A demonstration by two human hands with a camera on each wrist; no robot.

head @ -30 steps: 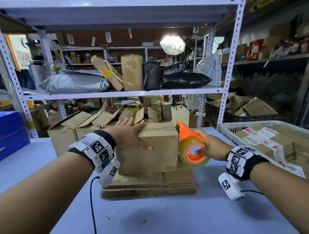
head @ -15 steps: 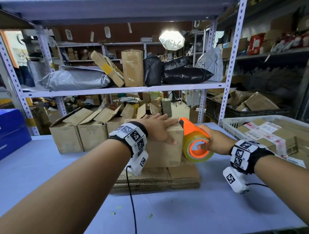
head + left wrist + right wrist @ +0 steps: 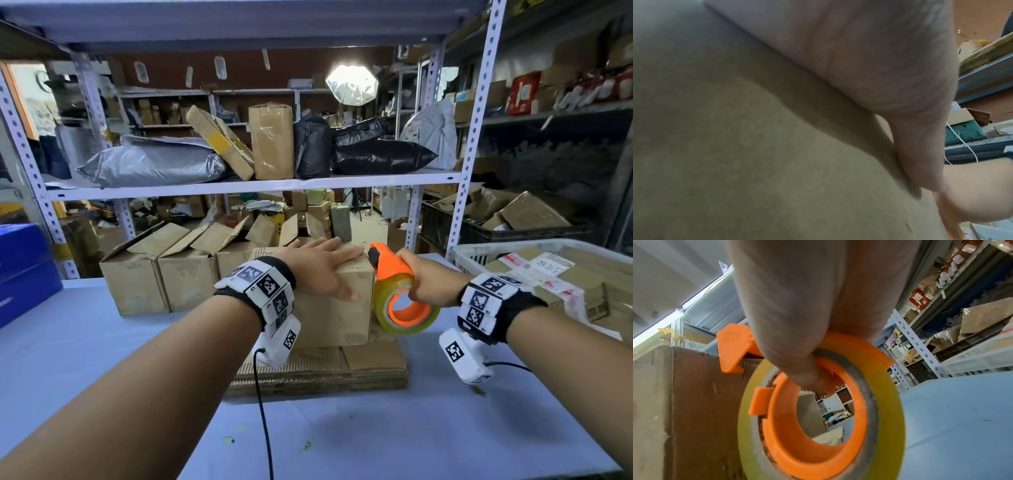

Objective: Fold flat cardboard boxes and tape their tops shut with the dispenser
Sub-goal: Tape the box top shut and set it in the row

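Note:
A folded brown cardboard box point(image 3: 337, 318) stands on a stack of flat cardboard point(image 3: 322, 371) in the middle of the table. My left hand point(image 3: 320, 267) lies flat on the box's top with straight fingers, thumb down the near face; the left wrist view shows the thumb against the box point(image 3: 756, 154). My right hand point(image 3: 428, 284) grips the orange tape dispenser point(image 3: 397, 291) with its clear tape roll, fingers through the core. The dispenser point(image 3: 818, 402) has its orange head against the box's point(image 3: 684, 402) top right edge.
Several open-topped boxes point(image 3: 164, 267) stand in a row behind on the left. A white basket point(image 3: 534, 253) holding labelled parcels sits at the right. A blue box point(image 3: 24, 270) is at the far left. Metal shelving point(image 3: 239, 186) loaded with parcels rises behind the blue table point(image 3: 376, 438).
My left hand has slid along the box top toward its right end. The right hand has kept the dispenser at the box's right edge.

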